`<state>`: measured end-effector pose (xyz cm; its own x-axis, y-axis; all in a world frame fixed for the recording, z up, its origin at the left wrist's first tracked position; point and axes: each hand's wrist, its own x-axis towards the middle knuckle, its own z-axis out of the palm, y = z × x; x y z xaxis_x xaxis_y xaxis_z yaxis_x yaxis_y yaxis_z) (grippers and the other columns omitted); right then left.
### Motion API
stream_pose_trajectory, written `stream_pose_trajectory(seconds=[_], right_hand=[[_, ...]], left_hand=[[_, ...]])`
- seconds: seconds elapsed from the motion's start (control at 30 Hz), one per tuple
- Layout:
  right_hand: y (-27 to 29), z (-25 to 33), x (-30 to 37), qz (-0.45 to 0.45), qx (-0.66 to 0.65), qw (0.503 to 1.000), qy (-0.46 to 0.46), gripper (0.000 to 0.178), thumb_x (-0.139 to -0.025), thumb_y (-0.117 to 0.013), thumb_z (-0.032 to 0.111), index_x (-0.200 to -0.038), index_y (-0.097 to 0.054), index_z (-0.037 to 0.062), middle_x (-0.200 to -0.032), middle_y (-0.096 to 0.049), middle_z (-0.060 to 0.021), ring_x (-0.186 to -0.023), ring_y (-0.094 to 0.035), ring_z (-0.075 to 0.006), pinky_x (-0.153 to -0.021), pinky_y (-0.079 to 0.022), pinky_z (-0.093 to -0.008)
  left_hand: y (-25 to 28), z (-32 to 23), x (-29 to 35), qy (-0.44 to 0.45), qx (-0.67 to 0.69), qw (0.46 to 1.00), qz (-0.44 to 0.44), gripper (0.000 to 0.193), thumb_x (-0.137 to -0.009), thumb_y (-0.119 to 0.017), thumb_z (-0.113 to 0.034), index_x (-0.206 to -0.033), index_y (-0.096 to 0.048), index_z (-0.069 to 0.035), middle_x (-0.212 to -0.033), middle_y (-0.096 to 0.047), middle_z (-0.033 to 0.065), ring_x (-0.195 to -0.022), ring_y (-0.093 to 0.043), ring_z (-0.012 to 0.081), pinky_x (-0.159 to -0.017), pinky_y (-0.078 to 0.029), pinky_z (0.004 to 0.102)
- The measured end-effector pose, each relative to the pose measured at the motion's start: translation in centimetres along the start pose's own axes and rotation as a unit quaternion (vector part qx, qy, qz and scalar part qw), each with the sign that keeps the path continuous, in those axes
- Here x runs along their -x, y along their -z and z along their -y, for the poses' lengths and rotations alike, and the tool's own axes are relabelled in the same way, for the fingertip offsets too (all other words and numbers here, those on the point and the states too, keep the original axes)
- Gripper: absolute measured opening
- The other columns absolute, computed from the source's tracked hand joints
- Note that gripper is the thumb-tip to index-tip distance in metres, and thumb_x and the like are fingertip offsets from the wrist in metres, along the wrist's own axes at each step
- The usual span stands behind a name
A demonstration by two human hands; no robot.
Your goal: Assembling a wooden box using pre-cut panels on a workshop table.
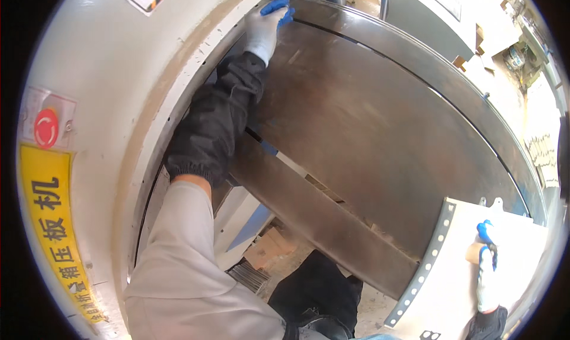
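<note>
My left hand (270, 26), in a white glove with blue-coated fingers, reaches to the far left end of the dark metal table (368, 120). Its fingers are apart at the table's corner, beside the white machine wall, and nothing shows in them. At the right, my right hand (488, 269), gloved alike, is against a white panel (439, 269) with a row of holes along one edge. Its blue fingertips are bunched and small in view, so their grip cannot be made out. Black sleeve covers show on both arms.
On the left machine wall are a red stop button (46, 128) and a yellow label strip (50, 221). Slots cut across the metal table. Below its near edge lie cardboard pieces (270, 248) on the floor. A grey-white cabinet (433, 19) stands beyond.
</note>
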<state>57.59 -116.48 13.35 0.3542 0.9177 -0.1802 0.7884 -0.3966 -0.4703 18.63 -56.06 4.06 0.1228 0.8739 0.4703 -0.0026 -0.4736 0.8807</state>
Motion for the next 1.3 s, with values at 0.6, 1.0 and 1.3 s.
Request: stream_pose_trajectory(seconds=[0.6,1.0,1.3], right_hand=[[11.5,6.4,14.2,0.041,-0.466,0.877,0.109,0.040,-0.111,-0.053,0.024,-0.135,-0.058,-0.0074,-0.115,-0.073,-0.0212,-0.102,-0.074,-0.0253,-0.090,-0.059,-0.0341],[8.4,-10.8,36.5,0.020,-0.640,0.766,0.049,0.036,-0.109,-0.055,0.020,-0.133,-0.063,-0.0052,-0.114,-0.075,-0.0145,-0.104,-0.071,-0.0191,-0.090,-0.058,-0.0319],[2.3,-18.6,44.9,0.003,-0.753,0.657,-0.033,0.031,-0.105,-0.054,0.015,-0.130,-0.063,-0.0031,-0.116,-0.068,-0.0065,-0.104,-0.065,-0.0124,-0.090,-0.052,-0.0258]], left_hand=[[-10.8,-40.9,32.1,0.000,0.259,0.920,0.294,0.042,-0.089,-0.076,-0.011,-0.127,-0.069,0.004,-0.111,-0.067,0.0145,-0.093,-0.068,0.0252,-0.081,-0.057,0.0367],[-26.8,-56.5,63.3,0.295,0.345,0.850,0.265,0.047,-0.091,-0.076,-0.009,-0.133,-0.061,0.006,-0.105,-0.070,0.0131,-0.087,-0.069,0.0241,-0.080,-0.058,0.0355],[-35.8,-55.7,72.6,-0.205,0.040,0.894,0.396,0.026,-0.077,-0.081,-0.005,-0.100,-0.071,-0.004,-0.096,-0.073,0.0152,-0.085,-0.072,0.0332,-0.075,-0.059,0.0379]])
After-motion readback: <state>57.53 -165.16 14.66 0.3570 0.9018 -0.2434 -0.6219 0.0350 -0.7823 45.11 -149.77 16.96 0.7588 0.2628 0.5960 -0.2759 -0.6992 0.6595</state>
